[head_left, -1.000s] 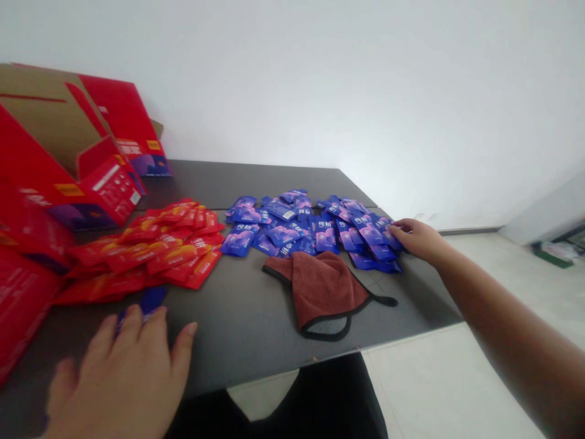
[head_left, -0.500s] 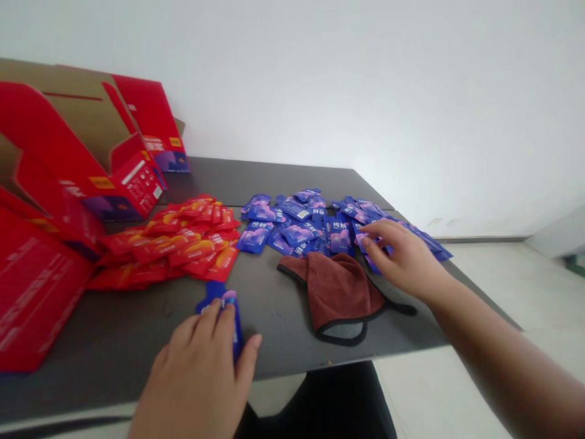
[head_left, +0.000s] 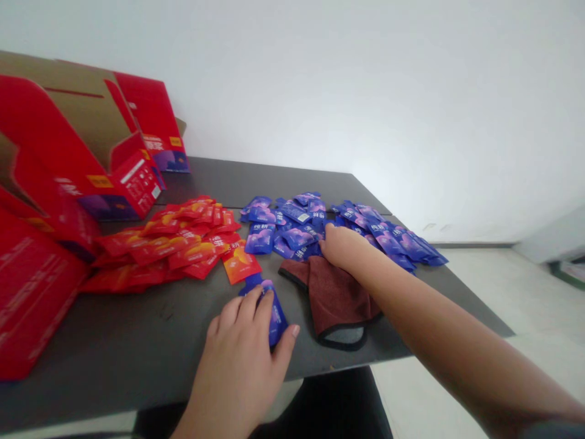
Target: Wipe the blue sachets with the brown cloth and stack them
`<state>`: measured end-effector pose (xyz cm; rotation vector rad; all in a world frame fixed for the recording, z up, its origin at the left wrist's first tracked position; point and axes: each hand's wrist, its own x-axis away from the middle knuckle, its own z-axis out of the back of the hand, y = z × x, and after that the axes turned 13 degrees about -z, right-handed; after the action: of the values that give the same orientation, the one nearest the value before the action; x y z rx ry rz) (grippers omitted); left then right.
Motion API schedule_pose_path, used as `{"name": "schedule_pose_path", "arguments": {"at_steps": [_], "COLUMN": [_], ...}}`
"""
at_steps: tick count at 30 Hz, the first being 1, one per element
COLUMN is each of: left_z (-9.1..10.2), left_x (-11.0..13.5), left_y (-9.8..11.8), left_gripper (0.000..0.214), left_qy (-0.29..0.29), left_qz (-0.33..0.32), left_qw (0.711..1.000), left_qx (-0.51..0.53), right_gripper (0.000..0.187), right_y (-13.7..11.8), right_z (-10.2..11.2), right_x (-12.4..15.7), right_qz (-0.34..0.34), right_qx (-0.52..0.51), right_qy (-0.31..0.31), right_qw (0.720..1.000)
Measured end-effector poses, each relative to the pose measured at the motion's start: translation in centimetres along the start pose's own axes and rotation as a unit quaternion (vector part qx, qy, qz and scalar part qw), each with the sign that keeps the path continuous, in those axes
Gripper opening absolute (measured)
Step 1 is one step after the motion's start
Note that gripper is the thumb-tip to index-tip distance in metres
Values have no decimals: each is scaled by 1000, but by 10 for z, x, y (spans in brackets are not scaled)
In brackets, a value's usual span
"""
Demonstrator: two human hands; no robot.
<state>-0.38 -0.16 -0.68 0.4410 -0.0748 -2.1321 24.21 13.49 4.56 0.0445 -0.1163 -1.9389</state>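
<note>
My left hand (head_left: 244, 347) rests near the table's front edge with its fingers pressed over a blue pouch (head_left: 276, 320), its thumb held off to the side. Another bit of blue packet shows beyond the fingertips. My right hand (head_left: 343, 245) reaches into the spread of blue pouches (head_left: 299, 235), fingers curled down at one of them; its fingertips are largely hidden. Under the right forearm lies a brown cloth with black edging (head_left: 336, 296). One orange-red pouch (head_left: 240, 262) lies at the edge of the heap of red pouches (head_left: 183, 244), just beyond my left hand.
Open red cartons (head_left: 132, 177) stand along the left side of the grey table (head_left: 150, 341). More blue pouches (head_left: 393, 238) are heaped toward the right edge. A white wall (head_left: 320, 79) rises behind the table.
My left hand has shifted right, bringing the blue pouch along. My right hand has moved left from the right-hand heap to the middle blue pouches. One orange-red pouch now shows more fully.
</note>
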Motion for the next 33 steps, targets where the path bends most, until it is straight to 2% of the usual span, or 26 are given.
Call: {"name": "schedule_pose_path", "arguments": {"at_steps": [10,13,19,23,27,30,33], "left_z": [-3,-3,-2,-2,-3,-4,-6], "left_x": [4,4,3,3,3,4,6], "left_y": [-2,-1,0,-1,-2,-3,-4], "left_gripper": [61,61,60,59,59,58,57], "left_qy": [14,18,21,21,23,28,42], "left_qz": [-6,-8,-6,-6,-10,-16,-25], "left_qw": [1000,1000,1000,1000,1000,999,999], "left_qx": [6,6,7,3,-1,-2,-7], "right_gripper": [49,56,78,82,82,80,69], "right_y": [-18,-22,-32,-42,-46,-34,-10], "right_z": [-5,-8,-8,-6,-5,-3,-2], "right_x": [-18,-20,-20,-21,-17,0,32], "right_qz": [-76,-77,-55,-19,67,113,167], "right_qx": [-5,-14,-68,-129,-195,-228,-242], "right_qy": [-28,-38,-11,4,18,44,46], "right_qw": [997,996,996,991,978,966,955]}}
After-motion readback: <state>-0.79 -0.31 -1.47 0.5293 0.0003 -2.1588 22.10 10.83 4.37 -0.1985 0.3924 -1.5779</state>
